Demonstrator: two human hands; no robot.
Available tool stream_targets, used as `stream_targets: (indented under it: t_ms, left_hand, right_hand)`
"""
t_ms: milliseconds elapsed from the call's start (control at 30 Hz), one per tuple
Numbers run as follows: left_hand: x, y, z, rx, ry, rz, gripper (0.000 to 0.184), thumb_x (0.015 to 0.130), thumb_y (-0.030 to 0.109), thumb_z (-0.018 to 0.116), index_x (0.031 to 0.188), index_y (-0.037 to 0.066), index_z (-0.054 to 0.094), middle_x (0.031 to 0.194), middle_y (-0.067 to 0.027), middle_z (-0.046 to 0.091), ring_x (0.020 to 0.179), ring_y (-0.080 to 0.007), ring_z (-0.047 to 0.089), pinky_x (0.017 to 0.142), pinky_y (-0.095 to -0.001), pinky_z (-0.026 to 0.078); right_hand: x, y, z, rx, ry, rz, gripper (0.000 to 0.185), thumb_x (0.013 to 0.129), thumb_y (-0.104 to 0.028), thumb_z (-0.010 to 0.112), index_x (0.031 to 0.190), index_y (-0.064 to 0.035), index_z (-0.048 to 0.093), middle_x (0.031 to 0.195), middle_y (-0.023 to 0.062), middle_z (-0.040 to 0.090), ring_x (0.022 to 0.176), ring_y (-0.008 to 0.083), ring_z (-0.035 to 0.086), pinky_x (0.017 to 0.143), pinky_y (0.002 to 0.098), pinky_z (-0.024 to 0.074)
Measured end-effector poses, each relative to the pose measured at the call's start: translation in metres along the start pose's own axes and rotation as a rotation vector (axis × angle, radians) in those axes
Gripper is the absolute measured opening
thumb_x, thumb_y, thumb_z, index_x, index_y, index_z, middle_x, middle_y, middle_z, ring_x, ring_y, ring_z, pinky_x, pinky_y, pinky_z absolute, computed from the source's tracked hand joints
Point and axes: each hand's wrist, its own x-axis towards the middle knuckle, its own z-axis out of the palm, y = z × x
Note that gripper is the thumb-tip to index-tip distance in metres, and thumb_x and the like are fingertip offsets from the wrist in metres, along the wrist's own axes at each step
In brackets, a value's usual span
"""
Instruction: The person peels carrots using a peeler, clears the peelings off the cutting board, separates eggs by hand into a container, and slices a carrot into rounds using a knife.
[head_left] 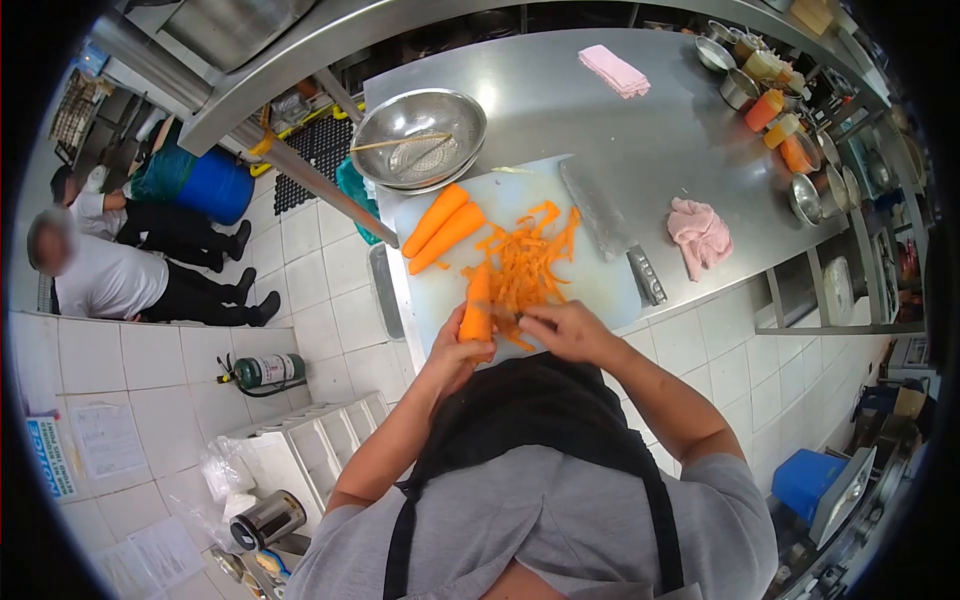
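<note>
My left hand (457, 352) is wrapped round the lower end of a carrot (479, 305), which points away from me. My right hand (570, 332) is closed on a small peeler (508, 312), blurred and mostly covered by the fingers, close to the carrot's side. Under both hands is a white cutting board (425, 300). A heap of orange carrot peels (530, 262) is spread over its middle. Two peeled carrots (447, 232) lie side by side at its upper left. A large knife (598, 212) with a dark riveted handle rests along the board's right side.
Metal colanders (470, 115) with a thin stick inside stand behind the board. Pink cloths (700, 235) lie on the steel table (540, 90). Sauce bottles (764, 110) and bowls line the right edge. A shelf post (320, 185) rises at left; two people stand beyond it.
</note>
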Motion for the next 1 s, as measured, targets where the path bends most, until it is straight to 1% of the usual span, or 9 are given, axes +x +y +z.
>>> stream_targets:
  t_ms: [67, 200, 333, 400, 533, 667, 767, 900, 1000]
  left_hand:
    - [-0.001, 0.001, 0.014, 0.155, 0.024, 0.064, 0.099, 0.073, -0.016, 0.071, 0.161, 0.009, 0.033, 0.121, -0.0107, 0.062, 0.094, -0.0208, 0.066, 0.08, -0.0355, 0.056]
    - [-0.006, 0.008, 0.033, 0.129, -0.025, 0.11, 0.1, 0.073, -0.016, 0.073, 0.161, 0.009, 0.033, 0.119, -0.0085, 0.061, 0.094, -0.0189, 0.065, 0.08, -0.0339, 0.055]
    - [-0.018, 0.011, 0.024, 0.234, -0.114, 0.05, 0.1, 0.073, -0.011, 0.077, 0.161, 0.009, 0.034, 0.116, -0.0086, 0.061, 0.095, -0.0198, 0.065, 0.082, -0.0333, 0.055]
    - [-0.021, 0.01, 0.025, 0.235, -0.109, 0.026, 0.099, 0.072, -0.009, 0.078, 0.16, 0.009, 0.035, 0.117, -0.0098, 0.062, 0.096, -0.0219, 0.065, 0.081, -0.0348, 0.055]
    - [-0.014, 0.009, 0.022, 0.142, 0.089, -0.055, 0.086, 0.081, -0.005, 0.081, 0.156, 0.006, 0.042, 0.116, -0.0077, 0.064, 0.098, -0.0178, 0.066, 0.086, -0.03, 0.056]
    - [-0.007, 0.012, 0.019, 0.21, 0.035, -0.043, 0.085, 0.082, -0.007, 0.08, 0.156, 0.003, 0.04, 0.129, -0.0101, 0.064, 0.111, -0.0184, 0.066, 0.092, -0.0315, 0.056]
    - [-0.002, 0.009, 0.023, 0.221, -0.013, 0.059, 0.088, 0.079, -0.013, 0.076, 0.157, 0.004, 0.038, 0.132, -0.0107, 0.062, 0.112, -0.019, 0.066, 0.094, -0.0325, 0.057]
    - [-0.006, 0.01, 0.034, 0.223, -0.003, 0.072, 0.091, 0.074, -0.015, 0.072, 0.156, 0.006, 0.038, 0.128, -0.0101, 0.062, 0.108, -0.0202, 0.067, 0.091, -0.032, 0.057]
    - [-0.012, 0.012, 0.026, 0.313, -0.07, 0.002, 0.092, 0.072, -0.015, 0.07, 0.156, 0.007, 0.039, 0.12, -0.0089, 0.061, 0.103, -0.0206, 0.066, 0.089, -0.0315, 0.056]
  right_hand:
    - [-0.011, -0.012, 0.003, -0.147, -0.195, -0.156, 0.025, 0.1, -0.032, 0.068, 0.105, -0.0071, 0.071, 0.08, 0.0174, 0.07, 0.071, 0.0375, 0.069, 0.065, 0.0429, 0.0541]
    - [-0.011, -0.008, 0.009, -0.187, -0.054, -0.341, 0.023, 0.1, -0.033, 0.068, 0.107, -0.0111, 0.071, 0.08, 0.0167, 0.07, 0.075, 0.0398, 0.071, 0.066, 0.0477, 0.0545]
    - [0.025, 0.025, 0.005, -0.196, 0.151, -0.318, 0.025, 0.1, -0.034, 0.069, 0.105, -0.0093, 0.072, 0.079, 0.0161, 0.071, 0.073, 0.0388, 0.07, 0.064, 0.0468, 0.054]
    - [0.041, 0.035, -0.007, -0.163, 0.124, -0.043, 0.027, 0.101, -0.033, 0.069, 0.103, -0.0061, 0.073, 0.079, 0.0151, 0.071, 0.069, 0.0361, 0.068, 0.063, 0.0437, 0.0533]
    - [0.028, 0.032, 0.006, 0.084, 0.121, 0.07, 0.028, 0.102, -0.031, 0.069, 0.104, -0.0033, 0.073, 0.078, 0.0169, 0.069, 0.064, 0.031, 0.065, 0.062, 0.0385, 0.0515]
    - [0.003, 0.01, 0.009, 0.147, 0.054, 0.031, 0.027, 0.101, -0.032, 0.07, 0.103, -0.005, 0.072, 0.079, 0.0173, 0.07, 0.067, 0.0343, 0.067, 0.062, 0.0415, 0.0519]
    - [-0.012, -0.01, 0.006, -0.111, -0.138, -0.223, 0.022, 0.1, -0.033, 0.068, 0.1, -0.0109, 0.068, 0.081, 0.0161, 0.071, 0.077, 0.0419, 0.069, 0.068, 0.0501, 0.0536]
    - [-0.001, -0.007, 0.002, -0.204, -0.119, -0.259, 0.024, 0.1, -0.034, 0.068, 0.1, -0.0106, 0.068, 0.082, 0.0161, 0.071, 0.077, 0.0412, 0.069, 0.068, 0.0504, 0.0545]
    - [0.027, 0.024, 0.002, -0.201, 0.096, -0.309, 0.025, 0.1, -0.035, 0.068, 0.099, -0.0093, 0.069, 0.082, 0.017, 0.071, 0.076, 0.0406, 0.069, 0.067, 0.05, 0.0547]
